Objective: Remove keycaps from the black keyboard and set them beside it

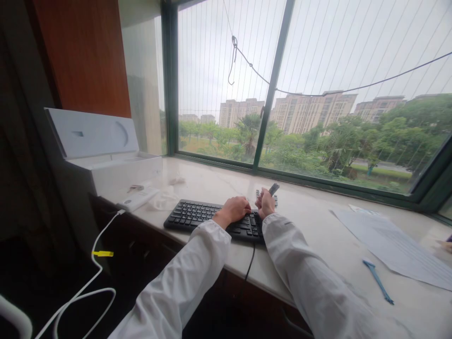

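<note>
I'd guess the black keyboard [192, 213] is light, stiff, best held by its ends; left hand [235, 210] atop it, grip unclear, right hand [265, 204] clasping a dark-grey object [274, 189] near its right end.

The keyboard [197, 214] is black, the sleeves [296, 249] white.

An open white box [123, 172] stood on the left with its lid raised, a white power strip [141, 199] just beside it. A yellow tag [103, 254] hung on a white cable [101, 270]. Paper sheets [388, 245] and a blue plastic strip [377, 280] lay on the right. A dark cord [310, 95] sagged across the window [279, 61], which showed trees [406, 127] and buildings [312, 112].
</note>
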`<state>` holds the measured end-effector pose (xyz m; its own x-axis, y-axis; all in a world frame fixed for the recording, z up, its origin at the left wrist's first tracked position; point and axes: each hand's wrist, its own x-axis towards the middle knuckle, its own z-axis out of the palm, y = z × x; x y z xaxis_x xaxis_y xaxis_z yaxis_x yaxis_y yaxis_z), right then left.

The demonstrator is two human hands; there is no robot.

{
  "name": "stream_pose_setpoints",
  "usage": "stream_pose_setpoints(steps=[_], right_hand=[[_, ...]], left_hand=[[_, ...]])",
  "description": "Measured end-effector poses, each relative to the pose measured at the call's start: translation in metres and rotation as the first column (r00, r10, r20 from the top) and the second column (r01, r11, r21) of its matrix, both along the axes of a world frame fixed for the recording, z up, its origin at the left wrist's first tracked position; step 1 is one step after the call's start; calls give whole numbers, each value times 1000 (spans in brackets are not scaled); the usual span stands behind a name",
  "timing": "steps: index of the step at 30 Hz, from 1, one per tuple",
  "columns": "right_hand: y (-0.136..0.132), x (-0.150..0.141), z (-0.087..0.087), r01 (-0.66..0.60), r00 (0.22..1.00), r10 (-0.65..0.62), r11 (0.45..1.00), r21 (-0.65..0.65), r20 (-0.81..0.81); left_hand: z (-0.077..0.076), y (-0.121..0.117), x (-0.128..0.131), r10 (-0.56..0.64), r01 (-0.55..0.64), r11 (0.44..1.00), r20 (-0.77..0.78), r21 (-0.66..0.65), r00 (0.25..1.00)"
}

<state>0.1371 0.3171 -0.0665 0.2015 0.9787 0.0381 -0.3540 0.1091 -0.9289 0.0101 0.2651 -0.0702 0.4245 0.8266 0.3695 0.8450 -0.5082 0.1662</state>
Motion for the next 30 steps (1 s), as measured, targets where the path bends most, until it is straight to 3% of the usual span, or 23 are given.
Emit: stream_pose_setpoints(steps=[5,13,17,23,30], right_hand=[[-1,1,1,-11,992,4,998,-54,-129],[-2,8,-3,-32,999,35,997,-76,37],[-5,8,-1,-70,997,72,994,-80,21],[-4,0,0,-78,996,77,997,-18,-44],[-2,-2,0,-158,985,165,981,112,-55]], left_hand=[[-1,0,0,-15,15,1000,6,-21,1000],[-1,0,-1,-19,20,999,29,-47,999],[-2,1,-1,-26,28,999,46,-35,999],[-1,1,-1,14,-10,997,51,-79,999],[-4,2,-2,3,-1,999,51,-34,999]])
